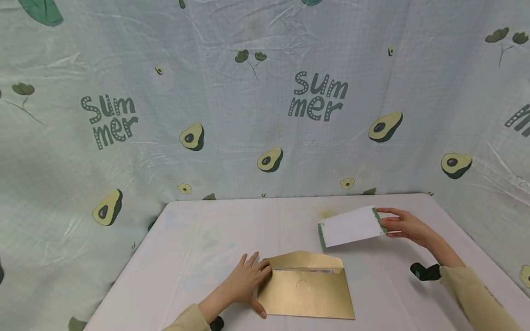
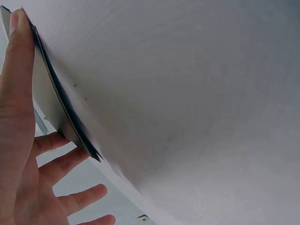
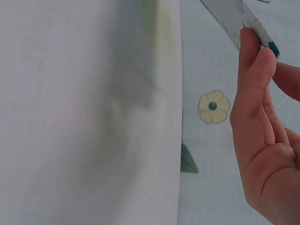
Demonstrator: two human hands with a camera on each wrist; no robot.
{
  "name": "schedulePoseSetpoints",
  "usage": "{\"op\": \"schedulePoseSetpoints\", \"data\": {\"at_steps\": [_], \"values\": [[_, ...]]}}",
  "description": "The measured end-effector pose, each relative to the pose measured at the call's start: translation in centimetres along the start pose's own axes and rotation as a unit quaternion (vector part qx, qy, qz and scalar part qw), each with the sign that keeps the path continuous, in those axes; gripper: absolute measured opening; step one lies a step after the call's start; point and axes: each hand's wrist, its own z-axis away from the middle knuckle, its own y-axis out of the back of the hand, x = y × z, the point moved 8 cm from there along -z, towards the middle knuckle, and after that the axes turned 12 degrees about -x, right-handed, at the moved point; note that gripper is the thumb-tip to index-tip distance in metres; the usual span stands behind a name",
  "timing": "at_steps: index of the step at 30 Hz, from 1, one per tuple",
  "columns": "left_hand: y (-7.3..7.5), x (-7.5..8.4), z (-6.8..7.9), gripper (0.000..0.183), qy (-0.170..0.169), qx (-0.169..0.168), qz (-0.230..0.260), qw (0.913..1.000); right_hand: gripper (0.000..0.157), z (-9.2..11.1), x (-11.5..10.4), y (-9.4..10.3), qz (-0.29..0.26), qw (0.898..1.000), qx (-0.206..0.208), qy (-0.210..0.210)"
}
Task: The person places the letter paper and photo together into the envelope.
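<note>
A gold envelope [image 1: 308,294] lies on the table with its flap up, and the edge of a printed paper shows in its mouth. My left hand [image 1: 244,282] holds the envelope's left end, thumb at the near corner and two fingers at the far corner; the other fingers spread away, as the left wrist view shows. Beyond the envelope to the right, my right hand [image 1: 407,226] pinches the right end of a white card [image 1: 352,226] with green patterned ends. The card is tilted above the table. In the right wrist view only the card's corner [image 3: 241,21] shows.
A white table [image 1: 232,225] carries everything. Behind and beside it hangs a pale curtain [image 1: 232,105] printed with avocados and "summer". A black device [image 1: 425,271] is at the right wrist, and part of another [image 1: 217,323] at the left wrist.
</note>
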Motion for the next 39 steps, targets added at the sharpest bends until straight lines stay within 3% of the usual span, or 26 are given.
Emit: {"op": "schedulePoseSetpoints", "data": {"at_steps": [13,20,30,39], "values": [[0.0,0.0,0.1,0.106,0.008,0.001,-0.014,0.9999,0.056,-1.4,-1.9,-3.0,-0.014,0.998,-0.037,0.040],[0.1,0.1,0.0,0.107,0.008,0.010,-0.027,0.9995,0.051,-2.8,-1.8,-4.6,0.000,0.997,-0.056,0.047],[0.4,0.1,0.0,0.106,0.009,0.019,-0.026,0.9994,0.059,-3.2,-1.1,-4.7,0.028,0.999,-0.026,0.025],[0.3,0.1,-0.1,0.106,0.009,0.016,-0.021,0.9996,0.055,-2.8,-0.4,-4.3,0.061,0.998,0.001,0.000]]}}
